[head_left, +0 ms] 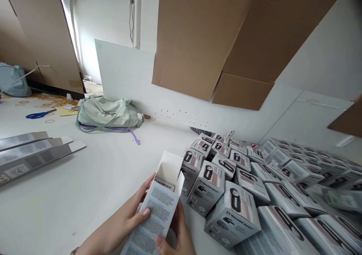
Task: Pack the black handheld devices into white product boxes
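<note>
A tall, narrow SilverCrest carton (pixel 158 213) is held between my two hands, tilted away from me. Its top flap (pixel 171 161) stands open, and a printed SilverCrest edge shows just inside the mouth. My left hand (pixel 135 213) wraps the carton's left side, with the thumb flat on the printed face. On the right side, my right hand (pixel 178 234) grips lower down, its thumb on the front near the bottom; its other fingers are partly hidden behind the carton. Close by on the right stand closed SilverCrest boxes (pixel 233 213) in rows.
Flattened cartons (pixel 34 155) lie at the left. Blue scissors (pixel 38 115), rubber bands (pixel 46 105) and a pale green bag (pixel 110 113) are farther back on the white table (pixel 93 198). Stacked boxes (pixel 305 161) fill the right side. Cardboard sheets (pixel 203 36) cover the wall.
</note>
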### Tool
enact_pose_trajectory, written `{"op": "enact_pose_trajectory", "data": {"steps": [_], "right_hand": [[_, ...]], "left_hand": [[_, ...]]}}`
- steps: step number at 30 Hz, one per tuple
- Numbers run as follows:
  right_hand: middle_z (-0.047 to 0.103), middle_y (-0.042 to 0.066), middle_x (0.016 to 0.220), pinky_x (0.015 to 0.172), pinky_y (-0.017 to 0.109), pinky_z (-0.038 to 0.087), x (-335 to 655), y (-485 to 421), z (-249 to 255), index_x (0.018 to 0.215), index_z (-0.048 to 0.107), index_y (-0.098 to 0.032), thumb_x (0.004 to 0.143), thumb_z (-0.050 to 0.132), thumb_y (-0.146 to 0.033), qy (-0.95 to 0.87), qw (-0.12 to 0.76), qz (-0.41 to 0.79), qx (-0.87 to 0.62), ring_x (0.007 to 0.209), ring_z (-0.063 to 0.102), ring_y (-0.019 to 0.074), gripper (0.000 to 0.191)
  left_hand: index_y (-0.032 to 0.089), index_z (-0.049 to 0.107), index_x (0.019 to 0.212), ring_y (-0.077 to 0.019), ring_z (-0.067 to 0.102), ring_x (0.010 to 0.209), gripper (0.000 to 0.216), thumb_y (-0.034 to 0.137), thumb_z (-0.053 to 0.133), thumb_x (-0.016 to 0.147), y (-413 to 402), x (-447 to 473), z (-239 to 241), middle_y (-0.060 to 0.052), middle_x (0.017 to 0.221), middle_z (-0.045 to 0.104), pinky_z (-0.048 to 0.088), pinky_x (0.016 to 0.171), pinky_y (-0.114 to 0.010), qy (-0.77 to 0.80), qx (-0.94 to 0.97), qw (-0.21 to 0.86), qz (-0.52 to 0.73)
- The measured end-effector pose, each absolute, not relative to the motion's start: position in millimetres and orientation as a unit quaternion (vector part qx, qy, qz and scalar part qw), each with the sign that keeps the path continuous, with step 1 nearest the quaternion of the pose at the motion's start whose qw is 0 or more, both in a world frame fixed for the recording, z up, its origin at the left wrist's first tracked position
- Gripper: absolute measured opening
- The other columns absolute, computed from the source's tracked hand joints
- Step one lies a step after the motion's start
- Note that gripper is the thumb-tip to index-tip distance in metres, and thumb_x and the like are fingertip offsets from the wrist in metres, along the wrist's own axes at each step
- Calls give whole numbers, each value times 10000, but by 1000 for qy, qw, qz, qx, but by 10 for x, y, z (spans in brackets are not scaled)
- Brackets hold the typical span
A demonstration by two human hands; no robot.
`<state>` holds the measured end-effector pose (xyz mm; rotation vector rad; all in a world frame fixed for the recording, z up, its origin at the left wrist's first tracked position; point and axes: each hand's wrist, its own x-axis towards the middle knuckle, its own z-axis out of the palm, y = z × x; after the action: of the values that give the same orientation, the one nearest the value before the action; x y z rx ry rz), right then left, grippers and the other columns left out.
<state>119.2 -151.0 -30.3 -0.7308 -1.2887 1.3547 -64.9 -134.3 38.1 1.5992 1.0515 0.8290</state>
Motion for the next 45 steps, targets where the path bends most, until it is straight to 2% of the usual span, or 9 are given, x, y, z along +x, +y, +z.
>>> {"op": "enact_pose_trajectory", "data": {"steps": [10, 18, 21, 26, 32, 45], "right_hand": [[563, 153, 1396, 919, 402, 549, 1172, -1508, -331, 1491, 220, -246, 716, 697, -674, -535, 551, 562, -307, 1202, 606, 308, 1005], [548, 142, 1407, 946, 398, 536, 1189, -1502, -364, 1505, 186, -262, 739, 678, -670, -548, 542, 561, -301, 1221, 591, 305, 998], [551, 141, 1401, 944, 393, 534, 1186, -1497, -361, 1505, 188, -269, 746, 693, -642, -544, 546, 567, -291, 1217, 591, 302, 985], [553, 145, 1395, 946, 390, 534, 1196, -1494, -352, 1513, 170, -258, 742, 689, -652, -550, 538, 567, -294, 1219, 589, 298, 1010], [546, 139, 1405, 946, 391, 536, 1197, -1497, -375, 1516, 185, -274, 757, 695, -626, -546, 547, 567, -284, 1212, 590, 300, 980], [550, 129, 1406, 955, 405, 524, 1188, -1500, -360, 1505, 176, -282, 739, 705, -624, -541, 539, 574, -295, 1220, 585, 309, 992]], "left_hand": [[294, 113, 1567, -352, 227, 1474, 786, 623, 423, 923, -1347, -646, 403, -26, 1630, 233, 251, 1199, -469, 435, 668, 497, 343], [296, 132, 1565, -355, 238, 1470, 796, 631, 440, 913, -1344, -642, 406, -26, 1619, 267, 264, 1194, -466, 439, 668, 492, 345], [290, 116, 1567, -355, 253, 1465, 800, 633, 429, 916, -1349, -646, 406, -31, 1625, 250, 263, 1194, -465, 439, 667, 496, 341], [312, 103, 1564, -338, 167, 1494, 786, 638, 414, 920, -1348, -653, 387, -1, 1643, 186, 235, 1209, -436, 435, 667, 502, 337], [325, 88, 1563, -330, 181, 1492, 763, 617, 407, 935, -1338, -663, 351, 12, 1649, 157, 228, 1213, -427, 426, 670, 506, 337], [319, 147, 1560, -346, 210, 1483, 745, 598, 435, 932, -1345, -659, 352, -15, 1623, 254, 239, 1201, -489, 429, 668, 491, 359]]}}
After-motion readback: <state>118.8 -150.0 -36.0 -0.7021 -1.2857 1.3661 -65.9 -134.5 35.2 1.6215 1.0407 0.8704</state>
